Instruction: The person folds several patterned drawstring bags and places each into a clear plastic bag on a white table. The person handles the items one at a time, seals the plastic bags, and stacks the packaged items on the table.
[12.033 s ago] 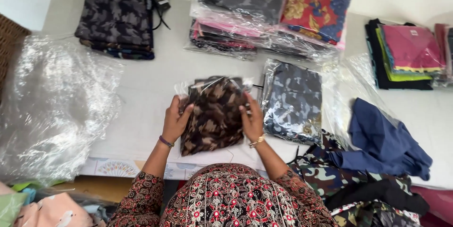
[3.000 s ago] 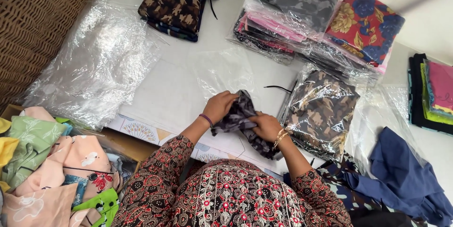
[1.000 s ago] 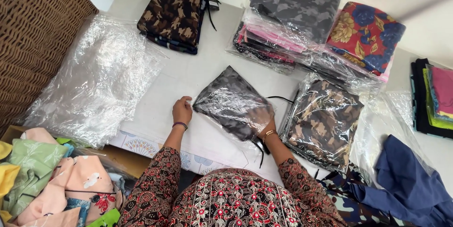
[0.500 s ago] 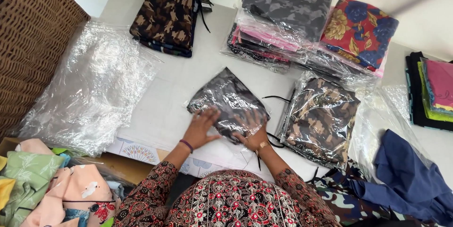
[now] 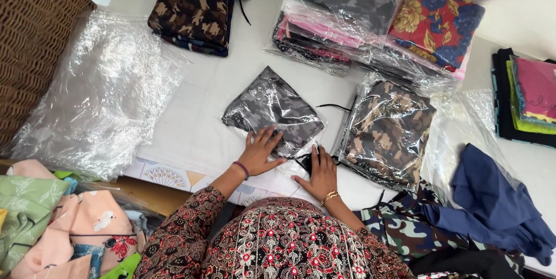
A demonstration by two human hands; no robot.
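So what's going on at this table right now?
A person is pressing both hands on a grey camouflage garment in a clear plastic bag lying on the white table. The left hand lies flat on the bag's near edge; the right hand presses its near corner, where black cords stick out. A bagged brown camouflage garment lies just to the right, a pile of empty clear bags to the left, and more folded fabrics along the far side.

Single head-worn view, looking steeply down over the wearer's patterned chest onto a white table [image 5: 191, 122]. Close range. Left hand [image 5: 259, 152] and right hand [image 5: 320, 173] at 6 o'clock; wicker basket [image 5: 29, 41] at 10; stacked folded cloths [image 5: 370, 12] at 12.
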